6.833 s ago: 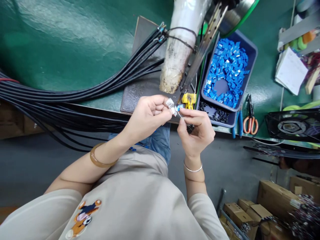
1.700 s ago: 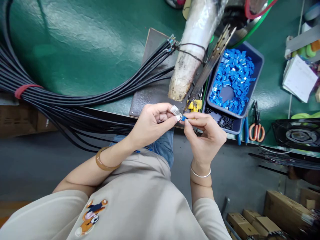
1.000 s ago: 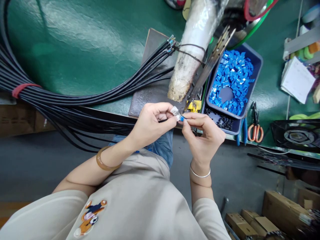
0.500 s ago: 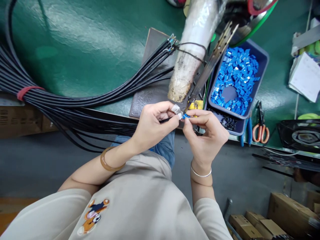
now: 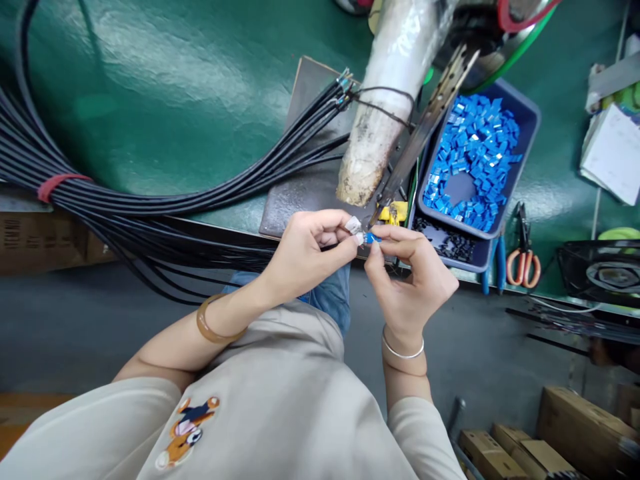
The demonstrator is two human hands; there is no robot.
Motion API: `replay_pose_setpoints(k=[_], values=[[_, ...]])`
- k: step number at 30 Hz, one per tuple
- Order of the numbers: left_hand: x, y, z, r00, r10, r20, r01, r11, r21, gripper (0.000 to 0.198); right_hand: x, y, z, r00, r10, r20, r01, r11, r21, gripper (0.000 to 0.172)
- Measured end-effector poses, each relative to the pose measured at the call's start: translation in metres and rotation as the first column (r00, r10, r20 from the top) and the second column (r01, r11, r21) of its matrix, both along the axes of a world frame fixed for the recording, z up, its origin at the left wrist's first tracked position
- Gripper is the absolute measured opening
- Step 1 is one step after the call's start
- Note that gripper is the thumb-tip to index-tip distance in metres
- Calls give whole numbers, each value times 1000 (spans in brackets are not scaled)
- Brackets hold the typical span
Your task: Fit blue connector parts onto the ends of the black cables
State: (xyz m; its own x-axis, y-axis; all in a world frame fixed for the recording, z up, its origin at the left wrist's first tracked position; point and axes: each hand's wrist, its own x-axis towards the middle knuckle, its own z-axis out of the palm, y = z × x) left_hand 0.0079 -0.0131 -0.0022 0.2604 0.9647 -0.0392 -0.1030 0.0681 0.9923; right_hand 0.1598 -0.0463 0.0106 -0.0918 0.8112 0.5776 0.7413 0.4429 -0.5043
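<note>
My left hand is closed, with white wrapping on its thumb and fingertip, pinching the end of a black cable that is mostly hidden by the fingers. Thin wire ends point right, toward a small blue connector. My right hand grips that connector between thumb and fingertips. Wires and connector meet between the hands; whether they are joined I cannot tell. Just above them is the tip of a soldering iron, slanting down from the upper right. A yellow piece sits beside the tip.
A plastic-wrapped pipe comes down over a dark board. Bundled black cables lie to the left. At right stand a bin of blue connectors, a bin of small black parts, blue-handled pliers and orange-handled scissors.
My hands have come slightly down from the soldering iron's tip, and more of the blue connector and wire ends shows between my fingers. The grips look the same.
</note>
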Motion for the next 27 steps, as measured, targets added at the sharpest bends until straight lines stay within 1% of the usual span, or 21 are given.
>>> replay_pose_setpoints(k=[3,5,14,21,27], values=[[-2,2,2,998,-56,14,57,997,-48,17,-1,0,1,1000,-6,31,5,1000,24,19],[-2,3,3,997,-71,39,74,995,-68,16,-1,0,1,1000,-1,29,0,1000,21,19],[1,6,5,994,-74,77,79,995,-60,14,-1,3,3,1000,-1,-17,1,1000,-20,16],[0,8,5,994,-42,105,50,996,-71,10,-2,5,8,1000,-9,-1,9,1000,-13,15],[-3,8,6,991,-86,102,98,988,-122,14,1,3,5,997,63,51,-61,998,-25,18]])
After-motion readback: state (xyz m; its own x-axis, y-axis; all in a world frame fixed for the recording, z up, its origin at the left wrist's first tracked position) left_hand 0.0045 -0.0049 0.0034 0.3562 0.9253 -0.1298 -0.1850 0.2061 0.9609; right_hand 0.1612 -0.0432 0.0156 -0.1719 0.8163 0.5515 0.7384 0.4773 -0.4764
